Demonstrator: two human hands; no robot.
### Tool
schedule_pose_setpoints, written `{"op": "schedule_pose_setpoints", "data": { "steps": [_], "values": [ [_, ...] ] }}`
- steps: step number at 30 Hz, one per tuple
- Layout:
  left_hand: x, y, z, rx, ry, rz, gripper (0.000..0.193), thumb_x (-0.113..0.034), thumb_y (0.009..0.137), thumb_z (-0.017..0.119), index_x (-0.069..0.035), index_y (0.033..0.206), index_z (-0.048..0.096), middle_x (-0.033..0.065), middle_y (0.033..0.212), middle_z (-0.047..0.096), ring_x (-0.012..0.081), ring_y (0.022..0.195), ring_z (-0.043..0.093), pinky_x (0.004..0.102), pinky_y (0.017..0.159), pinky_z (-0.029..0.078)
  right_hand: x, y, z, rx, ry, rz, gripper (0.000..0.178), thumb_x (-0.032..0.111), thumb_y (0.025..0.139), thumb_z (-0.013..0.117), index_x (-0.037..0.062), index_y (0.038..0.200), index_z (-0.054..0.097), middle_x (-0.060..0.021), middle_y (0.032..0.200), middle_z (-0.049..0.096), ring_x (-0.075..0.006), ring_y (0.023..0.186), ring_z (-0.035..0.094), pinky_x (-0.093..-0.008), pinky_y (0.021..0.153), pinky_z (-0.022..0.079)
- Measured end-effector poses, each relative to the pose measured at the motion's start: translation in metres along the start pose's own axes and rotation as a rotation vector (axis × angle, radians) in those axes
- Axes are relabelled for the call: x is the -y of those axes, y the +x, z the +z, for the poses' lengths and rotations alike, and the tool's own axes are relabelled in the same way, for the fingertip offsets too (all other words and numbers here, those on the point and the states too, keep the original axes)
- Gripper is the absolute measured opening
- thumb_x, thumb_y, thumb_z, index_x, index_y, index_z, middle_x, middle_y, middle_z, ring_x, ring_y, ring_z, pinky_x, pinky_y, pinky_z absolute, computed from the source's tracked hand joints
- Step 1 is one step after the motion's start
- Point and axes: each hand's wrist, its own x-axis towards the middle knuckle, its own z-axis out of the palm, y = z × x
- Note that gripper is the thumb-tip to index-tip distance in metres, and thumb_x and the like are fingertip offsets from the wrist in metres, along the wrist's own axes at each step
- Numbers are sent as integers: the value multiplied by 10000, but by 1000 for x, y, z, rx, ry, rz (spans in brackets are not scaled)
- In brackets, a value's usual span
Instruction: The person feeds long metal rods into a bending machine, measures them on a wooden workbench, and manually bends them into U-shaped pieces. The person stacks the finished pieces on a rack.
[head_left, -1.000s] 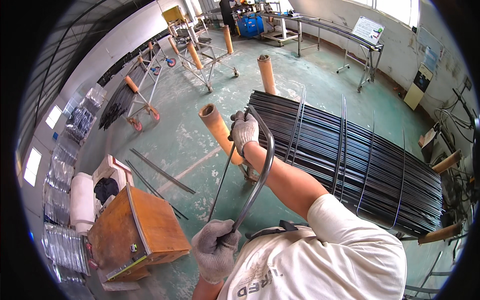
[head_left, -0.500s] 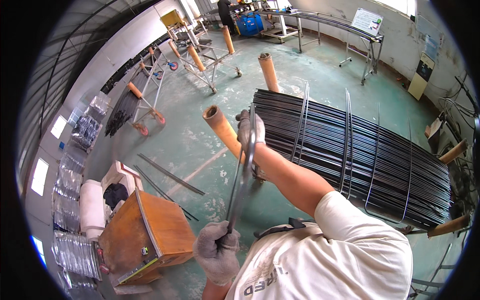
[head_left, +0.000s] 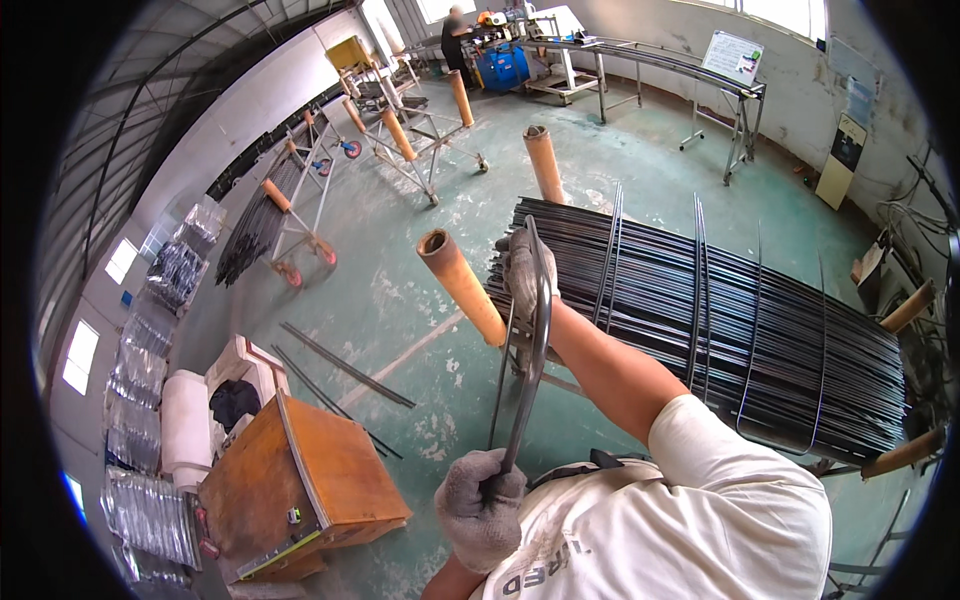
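The gloved left hand [head_left: 480, 508] has its grip closed round the lower end of a bent black bar [head_left: 530, 395]; the gloved right hand [head_left: 523, 278] grips its upper part, fingers partly hidden. The bar slants before the body, near an orange tube [head_left: 462, 288] and a rod pile [head_left: 800, 360].
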Motion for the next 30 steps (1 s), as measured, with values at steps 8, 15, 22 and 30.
{"op": "schedule_pose_setpoints", "data": {
  "steps": [8, 15, 22, 30],
  "values": [
    [5, -4, 17, 112, 37, 26, 169, 4, 1078, 765, -5, 1215, 667, 37, 859, 672, 81, 689, 580, 263, 605, 462, -3, -5, 11, 30, 24, -19, 553, 540, 1226, 527, 57, 1074, 749, 40, 686, 542, -86, 521, 478, -280, 480, 386],
    [-6, 3, 24, 130, 34, 34, 147, 48, 1059, 750, 11, 1193, 703, 29, 851, 685, 81, 716, 584, 265, 650, 481, 0, -5, 22, -6, 72, 22, 540, 514, 1229, 534, 41, 1074, 746, 34, 681, 534, -92, 505, 456, -286, 478, 376],
    [-2, 4, 26, 140, 41, 44, 128, 22, 1077, 746, 14, 1197, 703, 24, 834, 685, 70, 713, 581, 263, 640, 474, -7, -4, 26, 16, 141, 51, 517, 501, 1231, 530, 47, 1079, 726, 42, 685, 499, -93, 516, 426, -288, 487, 373],
    [-6, 4, 28, 183, 44, 24, 109, 4, 1095, 729, 10, 1183, 665, 38, 796, 658, 75, 634, 561, 257, 581, 449, -5, -1, 26, 18, 145, 63, 522, 543, 1210, 551, 59, 1117, 725, 43, 694, 512, -100, 513, 438, -307, 478, 356]
  ]
}}
